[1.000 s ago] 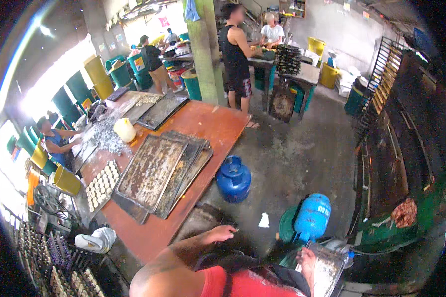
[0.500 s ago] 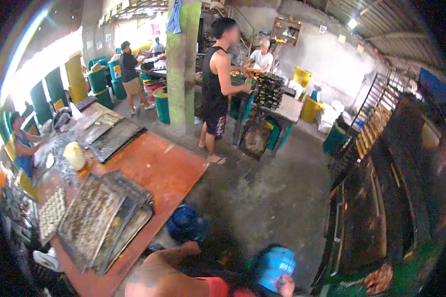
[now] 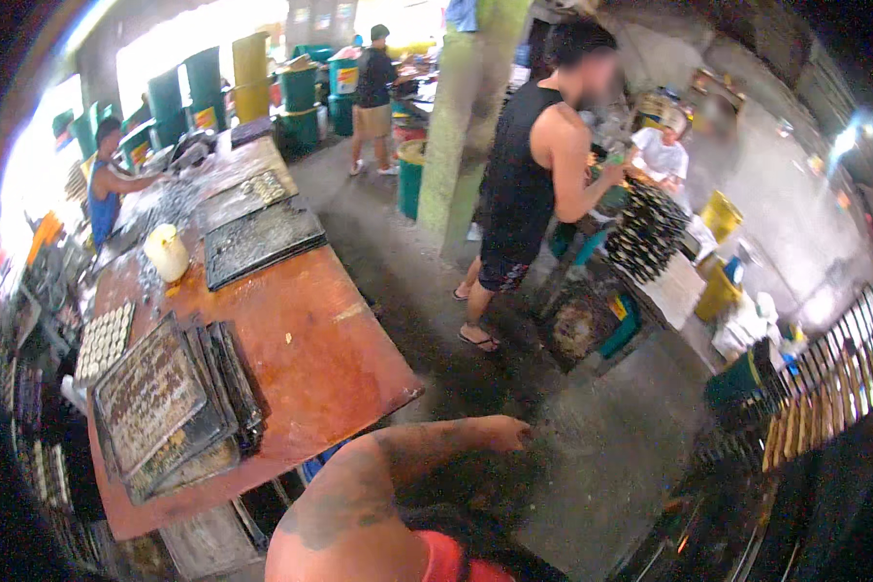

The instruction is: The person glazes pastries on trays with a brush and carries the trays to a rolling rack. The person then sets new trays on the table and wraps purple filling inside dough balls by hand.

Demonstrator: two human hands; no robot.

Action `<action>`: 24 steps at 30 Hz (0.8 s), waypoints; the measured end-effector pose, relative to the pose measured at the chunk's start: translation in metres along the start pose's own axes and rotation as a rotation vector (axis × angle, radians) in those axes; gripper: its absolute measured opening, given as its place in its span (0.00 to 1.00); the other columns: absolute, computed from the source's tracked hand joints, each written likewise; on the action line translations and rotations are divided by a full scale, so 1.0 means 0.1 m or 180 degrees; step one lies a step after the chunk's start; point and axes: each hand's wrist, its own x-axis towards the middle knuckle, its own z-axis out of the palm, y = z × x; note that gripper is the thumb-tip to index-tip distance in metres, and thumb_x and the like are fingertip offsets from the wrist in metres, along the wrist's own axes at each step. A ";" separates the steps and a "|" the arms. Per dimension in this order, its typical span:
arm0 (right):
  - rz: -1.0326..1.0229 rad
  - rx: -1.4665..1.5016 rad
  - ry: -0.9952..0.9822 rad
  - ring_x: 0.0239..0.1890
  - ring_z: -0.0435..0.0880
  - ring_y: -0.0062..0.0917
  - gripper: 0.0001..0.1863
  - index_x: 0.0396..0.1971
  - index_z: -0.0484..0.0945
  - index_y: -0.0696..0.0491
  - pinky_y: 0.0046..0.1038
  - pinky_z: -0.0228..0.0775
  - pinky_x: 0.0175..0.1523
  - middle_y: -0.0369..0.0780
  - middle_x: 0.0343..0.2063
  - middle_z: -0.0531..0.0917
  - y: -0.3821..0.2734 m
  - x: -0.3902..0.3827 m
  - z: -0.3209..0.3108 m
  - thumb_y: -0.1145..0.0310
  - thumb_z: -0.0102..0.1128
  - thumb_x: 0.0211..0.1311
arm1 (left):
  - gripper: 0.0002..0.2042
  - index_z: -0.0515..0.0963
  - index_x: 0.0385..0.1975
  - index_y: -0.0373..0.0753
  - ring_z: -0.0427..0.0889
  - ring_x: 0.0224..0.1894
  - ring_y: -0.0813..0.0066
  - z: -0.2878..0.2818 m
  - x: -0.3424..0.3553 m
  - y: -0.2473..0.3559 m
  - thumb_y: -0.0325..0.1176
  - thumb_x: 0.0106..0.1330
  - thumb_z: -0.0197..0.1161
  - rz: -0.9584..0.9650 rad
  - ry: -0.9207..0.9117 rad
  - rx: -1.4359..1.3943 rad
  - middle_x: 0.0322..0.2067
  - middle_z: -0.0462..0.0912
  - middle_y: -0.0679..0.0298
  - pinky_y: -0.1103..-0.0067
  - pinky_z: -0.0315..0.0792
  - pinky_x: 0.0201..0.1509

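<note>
My left arm, bare with a dark tattoo, comes up from the lower edge and reaches rightward over the concrete floor (image 3: 601, 436). At its end, my left hand (image 3: 507, 434) is small and blurred; nothing shows in it, and its fingers are not clear. My right hand is out of view. Left of my arm stands a reddish table (image 3: 301, 388) with a stack of dark, crusted baking trays (image 3: 155, 388) near its front corner. A bit of a blue thing (image 3: 322, 458) shows between the table edge and my arm, mostly hidden.
A tray of small pale dough pieces (image 3: 105, 341), a yellowish jug (image 3: 167, 254) and flat black trays (image 3: 264, 242) lie on the table. A person in a black tank top (image 3: 524, 165) stands ahead at another table. A slatted rack (image 3: 824, 393) stands at right.
My view has swung, shifting the table and people. My left hand has moved from beside a dark blue object to over the floor. My right hand and the light-blue object by it have left view.
</note>
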 end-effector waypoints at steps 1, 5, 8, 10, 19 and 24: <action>0.0028 -0.0112 -0.0112 0.27 0.80 0.28 0.15 0.44 0.79 0.55 0.33 0.72 0.29 0.42 0.32 0.84 -0.14 0.40 0.04 0.61 0.52 0.68 | 0.19 0.79 0.50 0.39 0.83 0.47 0.52 -0.11 0.12 -0.20 0.39 0.61 0.58 -0.0202 0.0099 0.0004 0.44 0.84 0.52 0.60 0.76 0.50; 0.0154 -0.0608 -0.0556 0.25 0.80 0.28 0.14 0.44 0.78 0.54 0.33 0.71 0.27 0.41 0.31 0.83 -0.81 2.01 0.16 0.60 0.52 0.68 | 0.21 0.78 0.53 0.41 0.83 0.48 0.52 -0.40 0.40 -0.71 0.37 0.59 0.59 -0.1047 0.0516 -0.0220 0.45 0.84 0.53 0.61 0.76 0.51; 0.0256 -0.1128 -0.0887 0.24 0.80 0.28 0.14 0.43 0.77 0.54 0.32 0.71 0.26 0.41 0.30 0.83 -1.36 3.16 0.13 0.60 0.51 0.69 | 0.22 0.78 0.54 0.41 0.84 0.48 0.53 -0.84 0.38 -0.35 0.36 0.58 0.60 -0.2040 0.0658 -0.1344 0.45 0.85 0.53 0.63 0.77 0.51; 0.0347 -0.1425 -0.1123 0.23 0.80 0.28 0.14 0.43 0.77 0.53 0.32 0.70 0.25 0.41 0.29 0.83 -1.80 3.95 0.28 0.60 0.51 0.69 | 0.21 0.78 0.54 0.41 0.84 0.48 0.56 -0.88 0.38 -0.64 0.36 0.58 0.60 -0.1991 0.1204 -0.0929 0.46 0.85 0.54 0.64 0.77 0.52; -0.0372 -0.2136 -0.1726 0.20 0.77 0.29 0.10 0.40 0.76 0.51 0.34 0.67 0.21 0.39 0.27 0.82 -3.96 6.80 3.44 0.62 0.52 0.68 | 0.22 0.76 0.56 0.36 0.83 0.52 0.58 -1.87 0.36 -1.60 0.36 0.61 0.60 -0.2920 0.3167 -0.1137 0.48 0.84 0.53 0.68 0.75 0.57; 0.0323 -0.1850 -0.3390 0.31 0.83 0.33 0.15 0.51 0.76 0.52 0.37 0.76 0.33 0.42 0.38 0.84 -3.84 6.46 5.95 0.62 0.56 0.69 | 0.21 0.76 0.56 0.35 0.83 0.52 0.57 -3.07 0.44 -2.74 0.34 0.62 0.59 -0.2750 0.3526 -0.0939 0.47 0.84 0.51 0.68 0.75 0.57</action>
